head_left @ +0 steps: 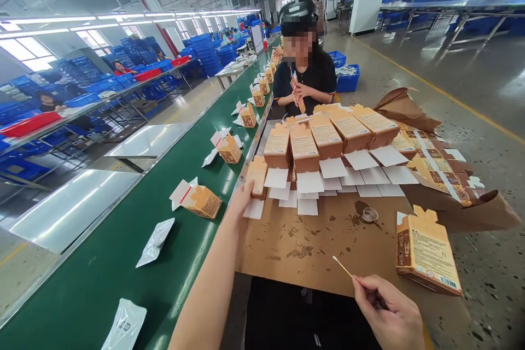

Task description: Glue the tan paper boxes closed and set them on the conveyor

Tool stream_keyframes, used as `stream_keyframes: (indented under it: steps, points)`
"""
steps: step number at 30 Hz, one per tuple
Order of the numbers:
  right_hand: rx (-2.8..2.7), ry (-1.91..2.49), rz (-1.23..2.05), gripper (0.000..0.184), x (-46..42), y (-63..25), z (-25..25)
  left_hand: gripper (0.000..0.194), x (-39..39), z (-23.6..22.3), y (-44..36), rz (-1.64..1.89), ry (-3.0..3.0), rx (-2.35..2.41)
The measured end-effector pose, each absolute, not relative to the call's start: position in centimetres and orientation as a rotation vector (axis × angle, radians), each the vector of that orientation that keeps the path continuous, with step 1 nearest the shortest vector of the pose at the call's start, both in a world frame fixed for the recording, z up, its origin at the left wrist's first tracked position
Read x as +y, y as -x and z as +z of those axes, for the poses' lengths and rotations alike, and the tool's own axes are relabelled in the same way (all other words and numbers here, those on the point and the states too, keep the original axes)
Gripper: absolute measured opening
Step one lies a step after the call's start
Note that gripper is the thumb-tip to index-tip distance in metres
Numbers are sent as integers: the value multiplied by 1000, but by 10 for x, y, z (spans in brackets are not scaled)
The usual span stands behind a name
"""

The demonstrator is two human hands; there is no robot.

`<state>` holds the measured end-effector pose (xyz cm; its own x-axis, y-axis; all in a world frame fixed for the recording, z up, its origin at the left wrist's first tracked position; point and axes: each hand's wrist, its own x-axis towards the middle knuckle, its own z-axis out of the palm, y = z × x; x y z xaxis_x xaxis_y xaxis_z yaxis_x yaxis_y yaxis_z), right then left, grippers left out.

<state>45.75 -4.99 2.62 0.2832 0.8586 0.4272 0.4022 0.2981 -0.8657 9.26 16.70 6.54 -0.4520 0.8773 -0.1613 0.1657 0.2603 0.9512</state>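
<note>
My left hand (241,199) reaches forward to the left edge of the worktable, its fingers closed on a small tan carton (258,170) with a white flap hanging down. That carton stands beside a row of stacked tan cartons (303,145), whose white flaps stick out toward me. Low at the right, my right hand (388,306) pinches a cotton swab (342,266), its white tip pointing up and to the left. Near that hand, a flattened-looking stack of printed cartons (430,251) lies at the table's right edge. A small clear dish (369,215) sits on the wet-stained brown cardboard (283,251).
Along my left runs a green conveyor belt (102,279) with open cartons (203,201) and silver pouches (156,241). A co-worker (305,71) sits across the table, holding a carton. Crumpled brown paper (484,210) and a blue crate (348,79) are to the right.
</note>
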Motion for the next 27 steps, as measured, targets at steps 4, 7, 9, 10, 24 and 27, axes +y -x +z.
stream_keyframes:
  steps: [4, 7, 9, 10, 24, 27]
  points:
    - [-1410, 1298, 500, 26, -52, -463, 23, 59, 69, 47, -80, 1436, -671, 1626]
    - [-1492, 1218, 514, 26, -48, -451, 27, 76, 22, 28, -102, 1507, -518, 1444]
    - [-1590, 1169, 517, 27, -42, -435, 27, 79, 10, 19, -123, 1502, -564, 1441]
    - [-1647, 1153, 517, 28, -38, -426, 25, 79, 9, 15, -132, 1494, -604, 1451]
    - [-1794, 1142, 513, 34, -3, -385, 0, 87, 14, 13, -147, 1395, -868, 1535]
    - [-1720, 1184, 498, 33, -13, -403, 6, 89, 5, 5, -158, 1417, -1046, 1683]
